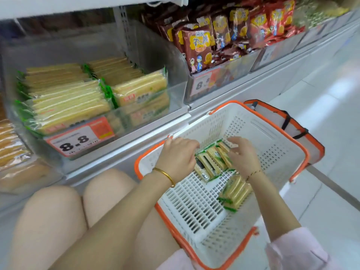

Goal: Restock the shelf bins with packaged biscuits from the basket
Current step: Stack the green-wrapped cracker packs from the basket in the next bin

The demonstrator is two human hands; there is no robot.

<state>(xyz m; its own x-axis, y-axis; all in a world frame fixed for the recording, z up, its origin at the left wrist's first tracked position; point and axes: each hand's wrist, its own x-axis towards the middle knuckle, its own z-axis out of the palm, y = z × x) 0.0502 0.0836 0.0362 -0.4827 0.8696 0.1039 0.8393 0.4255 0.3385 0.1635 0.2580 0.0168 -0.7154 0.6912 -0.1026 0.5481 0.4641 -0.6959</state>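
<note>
A shop worker crouched at the shelving reaches into a white basket point(272, 152) w/ an orange rim to gather biscuit packs point(212, 160) standing on edge in a short row. The left hand point(177, 156), gold bangle point(165, 175) at the wrist, curls its fingers over the row's near end. The right hand point(241, 154) lays spread fingers against the far end, so the row sits squeezed between the two palms. A second bundle point(235, 191) of the same packs lies flat on the basket floor, just below the right wrist.

The target shelf bin point(175, 90), up and to the left, holds flat stacks of matching yellow packs behind an "8.8" price tag point(79, 137). It looks roughly half full, w/ room on top. Red snack bags point(200, 43) fill the next bin along.

Judging by looks, the packs are light, the film wrap slick, and the biscuits inside stiff but brittle. A loose row would prob. fan out or slip mid-lift. Firm, even pressure on both end faces seems the safest hold; hard pinching at the corners risks cracked biscuits.
</note>
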